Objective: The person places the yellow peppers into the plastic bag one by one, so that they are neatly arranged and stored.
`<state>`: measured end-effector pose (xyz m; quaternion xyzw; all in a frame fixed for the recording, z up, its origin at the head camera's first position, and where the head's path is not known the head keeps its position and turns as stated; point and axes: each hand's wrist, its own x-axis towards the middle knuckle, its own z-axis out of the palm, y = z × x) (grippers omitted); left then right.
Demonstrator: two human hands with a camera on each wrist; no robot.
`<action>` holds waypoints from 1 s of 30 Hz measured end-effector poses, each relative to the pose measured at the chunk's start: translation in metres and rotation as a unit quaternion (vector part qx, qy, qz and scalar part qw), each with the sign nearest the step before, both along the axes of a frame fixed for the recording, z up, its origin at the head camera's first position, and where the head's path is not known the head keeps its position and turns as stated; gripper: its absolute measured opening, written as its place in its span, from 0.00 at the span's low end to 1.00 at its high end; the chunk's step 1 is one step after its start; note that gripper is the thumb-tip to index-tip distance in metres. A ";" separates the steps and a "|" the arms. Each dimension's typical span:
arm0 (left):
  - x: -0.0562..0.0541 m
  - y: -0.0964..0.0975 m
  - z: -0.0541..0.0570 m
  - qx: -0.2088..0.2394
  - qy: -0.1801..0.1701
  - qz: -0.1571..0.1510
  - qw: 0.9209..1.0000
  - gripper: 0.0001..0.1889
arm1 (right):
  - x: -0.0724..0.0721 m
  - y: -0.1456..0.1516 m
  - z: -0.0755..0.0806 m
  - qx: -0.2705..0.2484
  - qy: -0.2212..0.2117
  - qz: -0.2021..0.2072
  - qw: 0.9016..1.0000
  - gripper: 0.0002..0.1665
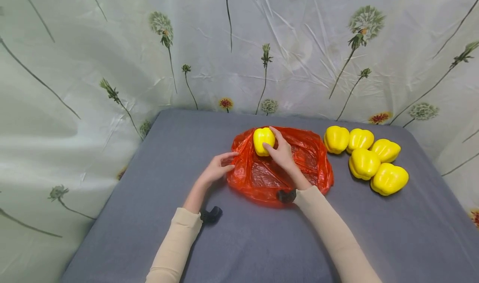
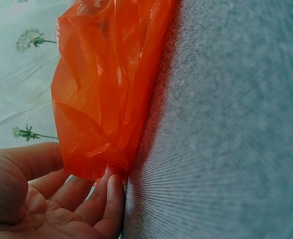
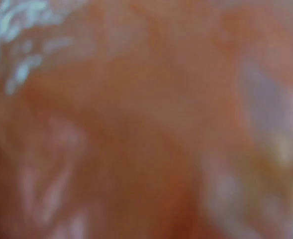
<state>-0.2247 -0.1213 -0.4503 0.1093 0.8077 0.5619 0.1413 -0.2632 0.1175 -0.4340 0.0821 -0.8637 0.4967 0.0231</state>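
Observation:
A red plastic bag point(image 1: 258, 193) lies on the grey-covered table with its mouth spread wide. My right hand point(image 1: 282, 153) grips a yellow bell pepper point(image 1: 261, 139) between thumb and fingers, over the far left part of the bag. My left hand point(image 1: 216, 168) touches the bag's left side, its thumb and fingers apart. In the left wrist view, the fingertips of the left hand point(image 2: 61, 199) meet the edge of the red bag point(image 2: 101, 89), which hides some of them. The right wrist view is a reddish blur, probably the bag close to the lens.
Several more yellow bell peppers point(image 1: 364, 164) sit grouped on the table right of the bag. The grey table cover point(image 1: 157, 166) extends left and in front of the bag. Behind the table hangs a pale curtain point(image 1: 209, 45) printed with dandelions.

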 end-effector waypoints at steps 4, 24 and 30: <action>0.000 0.000 -0.001 -0.006 0.003 -0.003 1.000 0.24 | 0.000 -0.001 -0.003 0.026 0.017 0.004 1.000 0.37; 0.006 0.002 -0.003 0.004 0.005 0.003 1.000 0.24 | 0.006 -0.003 -0.013 0.053 -0.033 -0.033 0.998 0.40; 0.004 0.002 -0.002 0.001 -0.002 0.012 1.000 0.24 | 0.001 -0.006 -0.015 0.044 -0.053 -0.037 0.997 0.42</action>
